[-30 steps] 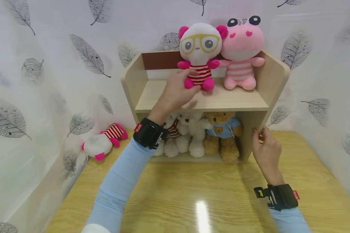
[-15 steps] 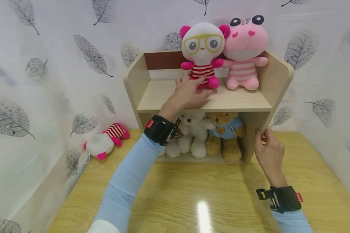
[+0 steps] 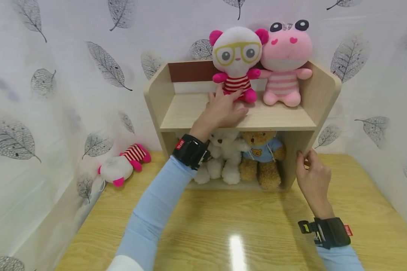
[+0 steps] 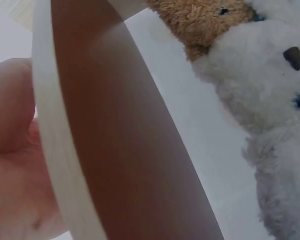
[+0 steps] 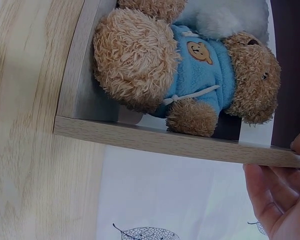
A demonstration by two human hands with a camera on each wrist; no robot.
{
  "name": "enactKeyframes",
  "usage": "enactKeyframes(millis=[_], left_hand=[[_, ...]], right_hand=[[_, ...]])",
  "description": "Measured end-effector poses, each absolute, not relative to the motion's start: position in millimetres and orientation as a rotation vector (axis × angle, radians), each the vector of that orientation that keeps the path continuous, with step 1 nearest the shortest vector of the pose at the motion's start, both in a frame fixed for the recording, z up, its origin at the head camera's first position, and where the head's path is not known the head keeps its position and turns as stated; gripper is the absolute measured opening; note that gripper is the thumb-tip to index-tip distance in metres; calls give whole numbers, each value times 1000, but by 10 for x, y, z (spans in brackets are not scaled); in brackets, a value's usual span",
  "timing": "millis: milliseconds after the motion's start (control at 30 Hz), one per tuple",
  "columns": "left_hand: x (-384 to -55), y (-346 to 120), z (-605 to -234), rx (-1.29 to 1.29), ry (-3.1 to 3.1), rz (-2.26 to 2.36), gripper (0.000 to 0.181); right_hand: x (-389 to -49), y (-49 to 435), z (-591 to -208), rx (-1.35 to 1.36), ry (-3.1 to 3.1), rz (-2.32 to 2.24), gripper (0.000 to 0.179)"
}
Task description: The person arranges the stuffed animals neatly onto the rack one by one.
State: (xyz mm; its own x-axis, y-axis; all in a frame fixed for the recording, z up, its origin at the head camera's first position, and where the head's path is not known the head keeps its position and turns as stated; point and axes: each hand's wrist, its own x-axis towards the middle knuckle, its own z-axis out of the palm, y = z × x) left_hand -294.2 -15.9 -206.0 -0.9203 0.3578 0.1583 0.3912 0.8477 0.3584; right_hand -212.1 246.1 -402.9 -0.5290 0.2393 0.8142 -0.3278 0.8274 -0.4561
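Note:
A panda plush toy (image 3: 237, 52) with yellow glasses and a red-striped body sits on the upper board of a small wooden shelf (image 3: 179, 124). My left hand (image 3: 222, 109) reaches over that board, its spread fingers against the panda's lower body and covering one of its legs. Beside the panda, a pink plush toy (image 3: 285, 56) with a striped body leans near the right side panel. My right hand (image 3: 313, 173) pinches the front edge of that panel (image 5: 190, 147), thumb on one face and fingers on the other.
In the lower compartment sit a white plush bear (image 3: 225, 158) and a brown teddy bear (image 3: 261, 162) in a blue top; my left forearm partly hides what is left of them. Another striped panda plush (image 3: 122, 165) lies on the table (image 3: 203, 222) at left, by the leaf-patterned wall covering.
My left hand has slid right and slightly down along the panda's body, opening its fingers wider. The panda sits marginally further right. My right hand keeps its hold on the shelf panel.

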Motion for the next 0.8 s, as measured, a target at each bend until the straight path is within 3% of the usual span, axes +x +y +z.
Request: enactKeyframes(millis=[333, 533, 800], left_hand=[[-2520, -323, -2164, -745, -2716, -584, 62], [-2042, -306, -2316, -1088, -2448, -665, 52], [-1435, -260, -2762, -1552, -2513, -512, 54]], right_hand=[[-2114, 2441, -4046, 44, -2030, 722, 18], [-2109, 2428, -4029, 41, -2028, 746, 20], [-2105, 2436, -4035, 53, -2028, 739, 19]])
